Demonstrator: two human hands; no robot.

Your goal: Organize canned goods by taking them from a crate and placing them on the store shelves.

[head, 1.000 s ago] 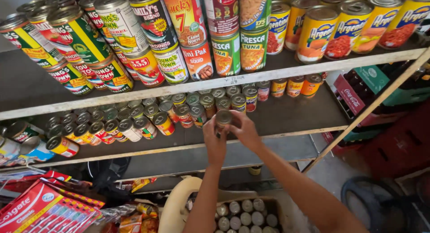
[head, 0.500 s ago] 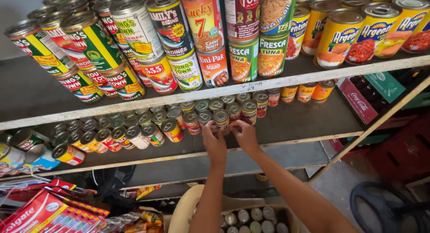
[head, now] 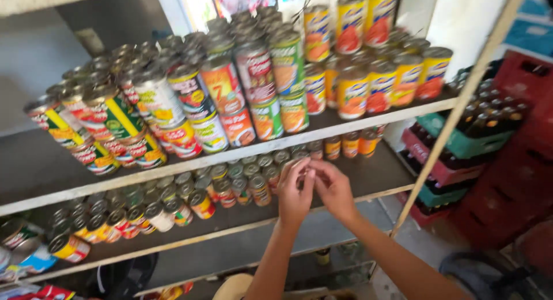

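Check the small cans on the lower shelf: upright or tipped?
Upright: the small cans on the lower shelf show round tops, labels vertical.

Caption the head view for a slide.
Both hands, left and right, meet at small cans on a shelf below stacked tins.

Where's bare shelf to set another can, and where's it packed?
Free: upper shelf's left end, beside the green-and-yellow cans; lower shelf's front right strip, beside the right hand. Packed: the stacked cans mid-upper shelf and the small-can rows left of the left hand.
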